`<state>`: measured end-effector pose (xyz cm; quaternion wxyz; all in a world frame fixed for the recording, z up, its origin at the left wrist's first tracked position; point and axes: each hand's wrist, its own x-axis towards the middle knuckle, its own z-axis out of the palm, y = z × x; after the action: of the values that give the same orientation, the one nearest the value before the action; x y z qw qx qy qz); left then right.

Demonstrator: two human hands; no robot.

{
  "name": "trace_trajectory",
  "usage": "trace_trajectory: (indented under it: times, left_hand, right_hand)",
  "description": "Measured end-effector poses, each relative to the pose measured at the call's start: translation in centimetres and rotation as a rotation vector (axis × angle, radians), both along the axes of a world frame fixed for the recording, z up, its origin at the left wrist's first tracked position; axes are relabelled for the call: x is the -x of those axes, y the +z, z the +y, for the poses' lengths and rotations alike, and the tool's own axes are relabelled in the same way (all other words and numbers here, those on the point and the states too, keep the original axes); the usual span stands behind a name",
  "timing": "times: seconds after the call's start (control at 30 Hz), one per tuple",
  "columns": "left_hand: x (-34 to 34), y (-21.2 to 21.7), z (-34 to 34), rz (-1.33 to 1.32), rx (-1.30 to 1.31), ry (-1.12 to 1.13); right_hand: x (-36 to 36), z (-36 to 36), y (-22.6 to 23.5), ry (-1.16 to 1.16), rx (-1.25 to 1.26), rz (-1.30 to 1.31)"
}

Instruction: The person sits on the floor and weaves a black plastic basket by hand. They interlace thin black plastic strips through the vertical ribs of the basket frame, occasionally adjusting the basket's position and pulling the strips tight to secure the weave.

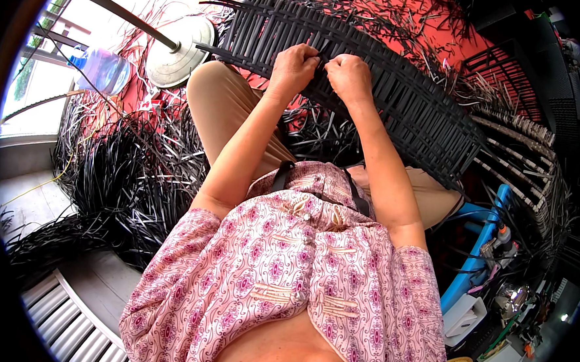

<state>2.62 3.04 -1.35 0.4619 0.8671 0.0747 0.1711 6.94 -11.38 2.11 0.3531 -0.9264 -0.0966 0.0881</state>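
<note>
In the head view, a black woven panel [405,115] lies aslant across the seated person's lap, one end near the round base [167,66] of a pole [125,12], the other by the right knee. The left hand [296,70] has its fingers bent and pinched together, grasping the weave; the right hand [348,79] grasps it just beside, thumb and fingertips close to the left ones. Which strand each one pinches is too small to tell.

Under and around the panel, loose black strips are scattered over the red floor [473,43], heaped into a thick pile [132,179] on the floor's left side. Toward that left edge, a clear jug [105,72] with a blue cap is near the round base. Toward the floor's right edge are a black openwork frame [505,77] and a curved, ribbed wicker piece [517,160]. Nearer the person on that side, a blue plastic frame [475,256] is beside a white container [464,321]. The person wears a patterned shirt [266,265] and tan trousers [215,105].
</note>
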Motion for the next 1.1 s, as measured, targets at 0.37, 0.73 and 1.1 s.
trace_trajectory:
  times: [0.37, 0.73, 1.1]
  left_hand:
    - [0.6, 2.8, 1.0, 0.156, -0.011, -0.176]
    - [2.0, 2.5, 2.5, 0.21, 0.262, -0.06]
    - [5.1, 6.5, 8.4, -0.069, 0.569, 0.018]
  right_hand:
    - [-0.7, -0.5, -0.8, 0.137, -0.047, -0.044]
    - [2.4, 0.8, 1.9, 0.107, 0.059, -0.221]
    - [2.4, 2.2, 3.0, 0.363, -0.355, -0.55]
